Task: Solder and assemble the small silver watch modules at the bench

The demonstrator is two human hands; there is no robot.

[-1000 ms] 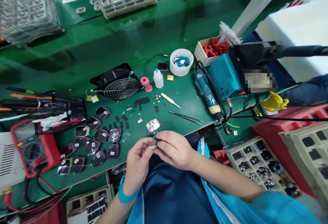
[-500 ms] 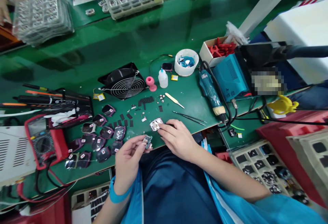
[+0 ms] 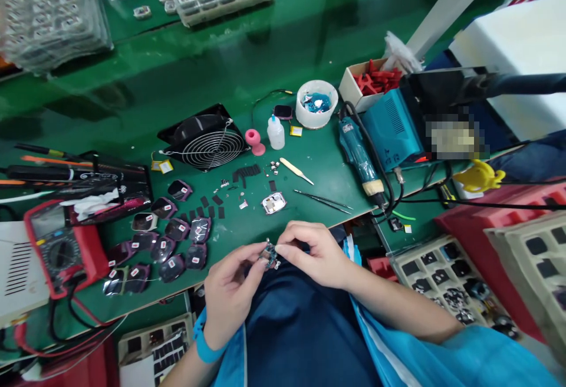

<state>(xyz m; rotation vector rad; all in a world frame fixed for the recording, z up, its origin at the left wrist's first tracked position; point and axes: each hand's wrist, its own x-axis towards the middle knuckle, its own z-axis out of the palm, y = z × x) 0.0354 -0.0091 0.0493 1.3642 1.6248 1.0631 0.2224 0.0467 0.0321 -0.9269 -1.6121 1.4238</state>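
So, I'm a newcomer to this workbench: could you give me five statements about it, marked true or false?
1. The left hand holds a small green circuit board. True.
2. The right hand rests on the slim metal tweezers. False: its fingertips are at the circuit board; the tweezers lie apart on the bench.
3. An open white rounded casing lies on the bench, held by neither hand. True.
4. The red-framed multimeter is right of the square black fan. False: the multimeter is left of the fan.
5. A pink knobbed stand is beside the translucent blue-tipped bottle. True.
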